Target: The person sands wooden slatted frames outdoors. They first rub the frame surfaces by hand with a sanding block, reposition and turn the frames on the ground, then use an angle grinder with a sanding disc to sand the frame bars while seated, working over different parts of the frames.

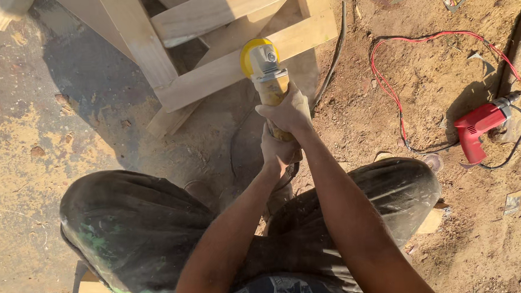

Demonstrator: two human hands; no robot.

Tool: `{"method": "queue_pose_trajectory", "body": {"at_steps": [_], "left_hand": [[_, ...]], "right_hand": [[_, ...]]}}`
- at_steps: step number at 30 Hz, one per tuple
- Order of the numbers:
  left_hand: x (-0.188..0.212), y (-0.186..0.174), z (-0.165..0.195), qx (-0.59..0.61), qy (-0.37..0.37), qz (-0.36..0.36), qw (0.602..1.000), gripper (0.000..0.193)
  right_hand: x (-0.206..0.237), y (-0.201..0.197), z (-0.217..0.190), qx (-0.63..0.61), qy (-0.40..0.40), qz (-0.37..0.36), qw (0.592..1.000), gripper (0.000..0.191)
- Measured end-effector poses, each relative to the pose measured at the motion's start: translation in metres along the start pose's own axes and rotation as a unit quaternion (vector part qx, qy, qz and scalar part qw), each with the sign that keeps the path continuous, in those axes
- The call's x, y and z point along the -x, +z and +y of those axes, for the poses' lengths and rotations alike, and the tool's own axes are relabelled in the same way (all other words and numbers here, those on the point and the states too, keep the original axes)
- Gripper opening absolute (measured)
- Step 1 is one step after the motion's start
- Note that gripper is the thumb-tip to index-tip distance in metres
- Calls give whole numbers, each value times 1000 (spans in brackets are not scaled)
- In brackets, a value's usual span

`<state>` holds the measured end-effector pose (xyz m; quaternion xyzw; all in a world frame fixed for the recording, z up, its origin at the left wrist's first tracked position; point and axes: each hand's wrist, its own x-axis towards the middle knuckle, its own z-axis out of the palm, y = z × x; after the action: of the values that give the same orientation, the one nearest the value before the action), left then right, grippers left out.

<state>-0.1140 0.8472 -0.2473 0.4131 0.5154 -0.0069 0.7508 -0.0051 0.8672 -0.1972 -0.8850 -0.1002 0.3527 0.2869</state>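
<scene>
Both hands wrap the body of a yellow angle grinder [268,77], one behind the other. The right hand [286,112] closes its grip around the forward part of the tool's body, just behind the grey metal head; the left hand [277,151] closes around the rear of the handle, at six o'clock from the right hand and touching it. The grinder runs out from the hands toward twelve o'clock, and its head meets the edge of a horizontal rail of a pale wooden frame [223,70].

The tool has a dusty, mustard-yellow casing, a boxy silver gear housing and a round bright-yellow guard curving over the top of the head. The disc itself cannot be made out. The frame is built of smooth, squared, light-coloured planks that cross one another at angles.

Below the arms, the person's knees in dark, paint-smeared trousers [142,226] spread to eight and four o'clock. The ground is sandy earth covered in sawdust [386,119], rough and orange-brown. At three o'clock from the hands, well apart, a red power drill [478,127] lies on its side, with a thin red cable [397,101] looping above it. A dark cable [335,51] trails toward twelve o'clock beside the frame.
</scene>
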Motion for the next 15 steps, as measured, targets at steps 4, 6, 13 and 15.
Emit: {"method": "queue_pose_trajectory", "body": {"at_steps": [4,6,13,15], "left_hand": [[-5,23,18,-6,-4,-48,999,87],[-8,35,25,-98,4,-41,994,87],[-19,58,43,-215,3,-54,975,86],[-23,58,52,-200,-16,-80,976,84]], "right_hand": [[-16,-25,10,-52,-10,33,998,87],[-21,-36,17,-159,-67,30,985,93],[-33,-58,22,-142,-20,53,988,79],[-34,-58,18,-236,-48,45,969,75]]}}
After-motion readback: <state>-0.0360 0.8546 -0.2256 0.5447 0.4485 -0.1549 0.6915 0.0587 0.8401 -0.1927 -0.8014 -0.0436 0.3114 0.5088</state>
